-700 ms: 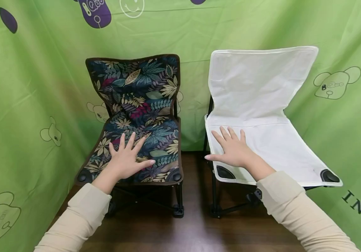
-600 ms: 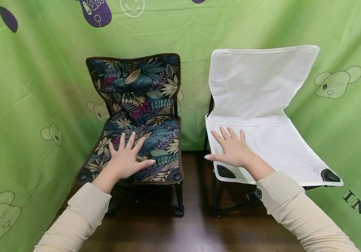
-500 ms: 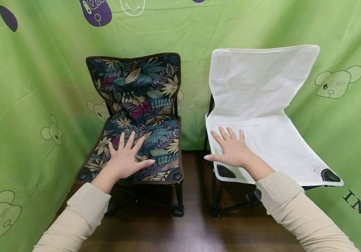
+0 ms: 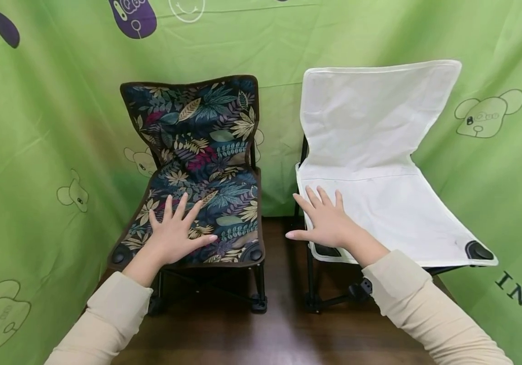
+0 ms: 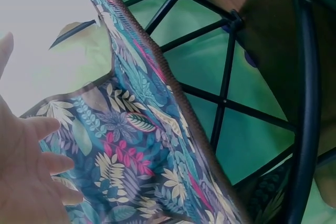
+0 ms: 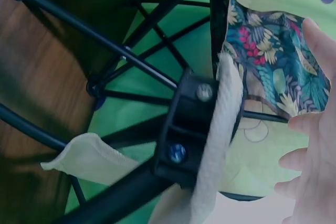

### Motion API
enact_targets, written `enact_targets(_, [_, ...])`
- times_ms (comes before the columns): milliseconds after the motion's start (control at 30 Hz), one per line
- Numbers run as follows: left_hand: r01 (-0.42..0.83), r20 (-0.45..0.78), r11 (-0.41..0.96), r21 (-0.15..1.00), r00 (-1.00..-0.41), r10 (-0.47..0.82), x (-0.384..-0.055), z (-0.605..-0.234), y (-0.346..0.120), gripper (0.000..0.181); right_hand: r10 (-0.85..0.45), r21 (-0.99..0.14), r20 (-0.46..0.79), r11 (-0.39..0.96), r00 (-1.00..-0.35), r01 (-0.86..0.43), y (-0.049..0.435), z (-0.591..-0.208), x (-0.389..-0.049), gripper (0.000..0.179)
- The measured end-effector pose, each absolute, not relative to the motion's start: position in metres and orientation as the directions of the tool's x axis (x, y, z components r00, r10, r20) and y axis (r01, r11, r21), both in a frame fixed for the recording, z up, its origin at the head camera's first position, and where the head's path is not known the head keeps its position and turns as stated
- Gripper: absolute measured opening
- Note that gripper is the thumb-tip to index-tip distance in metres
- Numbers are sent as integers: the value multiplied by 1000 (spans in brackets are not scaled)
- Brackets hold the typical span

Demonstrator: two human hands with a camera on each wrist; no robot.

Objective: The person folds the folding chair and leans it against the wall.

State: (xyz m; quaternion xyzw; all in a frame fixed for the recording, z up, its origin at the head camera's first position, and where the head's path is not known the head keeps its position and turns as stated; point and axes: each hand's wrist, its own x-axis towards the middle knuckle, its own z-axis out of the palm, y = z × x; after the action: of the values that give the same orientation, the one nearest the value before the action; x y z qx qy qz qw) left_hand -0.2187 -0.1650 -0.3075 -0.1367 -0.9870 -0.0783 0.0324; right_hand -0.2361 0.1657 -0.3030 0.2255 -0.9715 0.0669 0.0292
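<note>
Two low folding chairs stand side by side in the head view. The left one, a leaf-patterned chair (image 4: 229,203), has dark fabric with brown edging; the right one is a white chair (image 4: 375,121). My left hand (image 4: 174,233) is held palm down with fingers spread, overlapping the patterned seat. Likewise spread, my right hand (image 4: 327,223) overlaps the near left corner of the white seat. Neither hand holds anything. In the left wrist view the patterned fabric (image 5: 126,156) lies beyond the fingers. A black corner bracket (image 6: 194,124) of the white chair fills the middle of the right wrist view.
A green printed curtain (image 4: 279,45) hangs behind the chairs and along both sides. Dark wooden floor (image 4: 284,324) shows below and between them. Black tube legs (image 4: 261,289) carry the patterned chair, and a black joint (image 4: 360,290) sits under the white seat.
Both hands have shifted slightly left and a little down, fingers still spread. The head view has tilted a little. The chairs stand where they were.
</note>
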Motion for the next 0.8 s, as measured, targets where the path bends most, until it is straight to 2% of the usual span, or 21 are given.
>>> enact_targets(800, [261, 90, 952, 158, -964, 249, -206, -314, -191, 92, -524, -97, 102, 840, -845, -533, 143, -310, -221, 94])
